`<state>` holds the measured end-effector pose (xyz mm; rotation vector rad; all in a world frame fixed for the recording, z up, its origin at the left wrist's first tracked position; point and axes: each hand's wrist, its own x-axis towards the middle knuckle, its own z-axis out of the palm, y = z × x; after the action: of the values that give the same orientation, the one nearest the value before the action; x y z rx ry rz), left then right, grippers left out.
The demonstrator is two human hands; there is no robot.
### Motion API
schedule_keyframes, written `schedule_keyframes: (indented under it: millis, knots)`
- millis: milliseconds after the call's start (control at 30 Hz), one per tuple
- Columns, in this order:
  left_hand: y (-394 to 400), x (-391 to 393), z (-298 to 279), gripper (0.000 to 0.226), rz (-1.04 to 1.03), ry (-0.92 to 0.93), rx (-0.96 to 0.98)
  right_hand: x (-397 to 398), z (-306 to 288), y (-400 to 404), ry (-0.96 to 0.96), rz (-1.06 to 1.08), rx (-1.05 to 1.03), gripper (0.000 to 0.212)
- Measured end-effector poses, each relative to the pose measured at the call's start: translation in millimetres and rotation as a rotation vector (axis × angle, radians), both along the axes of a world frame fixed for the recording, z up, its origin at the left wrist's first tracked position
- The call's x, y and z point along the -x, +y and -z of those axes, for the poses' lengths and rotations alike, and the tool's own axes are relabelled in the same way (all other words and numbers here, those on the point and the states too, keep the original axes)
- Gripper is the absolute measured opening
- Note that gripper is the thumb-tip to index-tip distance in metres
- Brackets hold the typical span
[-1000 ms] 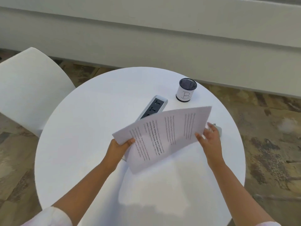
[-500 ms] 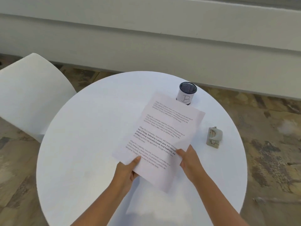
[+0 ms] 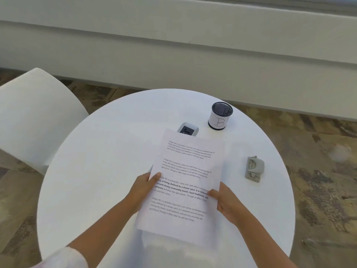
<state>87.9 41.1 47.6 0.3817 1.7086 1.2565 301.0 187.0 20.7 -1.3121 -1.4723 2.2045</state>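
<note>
Sheet point(image 3: 190, 171) of printed text, held just above the worktop point(image 3: 96, 171) by both hands: left hand point(image 3: 143, 187) pinching the left edge with thumb on top, right hand point(image 3: 228, 204) pinching the right edge a little nearer the person; fingers beneath are hidden. Long axis runs away from the person, far end leaning slightly right and covering part of a grey device point(image 3: 187, 129); cup point(image 3: 220, 117) stands beyond. Punch point(image 3: 254, 167) lies right of the sheet, apart from its edge, nearer the right hand — feeding it would likely mean carrying the sheet rightward, right edge leading.
</note>
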Motion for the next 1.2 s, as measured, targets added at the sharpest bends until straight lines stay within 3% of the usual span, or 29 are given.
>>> schedule_keyframes:
  millis: [133, 233, 467, 667, 867, 933, 1000, 1067, 1200]
  knots:
    - [6.5, -5.3, 16.9, 0.014, -0.078, 0.233, -0.001, 4.5, 4.2, 3.4, -0.06, 0.014, 0.017, 0.037]
    - [6.3, -4.1, 32.5, 0.013, -0.104, 0.309, 0.047, 3.2, 9.5, 6.4, -0.107, 0.017, 0.014, 0.036]
    - [11.3, -2.8, 52.2, 0.016, -0.145, 0.217, 0.096, 1.8, 18.4, 9.7, -0.15, 0.015, 0.003, 0.033]
    - [18.6, -2.4, 56.4, 0.016, -0.186, 0.302, 0.175, 4.2, 23.6, 8.8, -0.205, 0.035, -0.032, 0.028]
    - [21.6, 0.1, 64.8, 0.011, -0.234, 0.215, 0.185, 6.4, 26.6, 9.2, -0.222, 0.047, -0.035, 0.025]
    - [20.9, 0.9, 67.8, 0.012, -0.254, 0.194, 0.187, 5.0, 23.7, 9.8, -0.324, 0.052, -0.189, 0.014]
    - [20.6, 1.9, 68.6, 0.014, -0.276, 0.169, 0.185, 1.8, 18.2, 15.9, -0.501, 0.088, -0.552, 0.01]
    - [20.3, 3.5, 68.7, 0.014, -0.282, 0.144, 0.171, -3.1, 8.9, 29.8, -0.542, 0.203, -0.838, 0.016]
    - [19.6, 6.3, 69.1, 0.013, -0.28, 0.124, 0.156, -18.5, -6.5, 78.8, -0.703, 0.467, -0.977, 0.03]
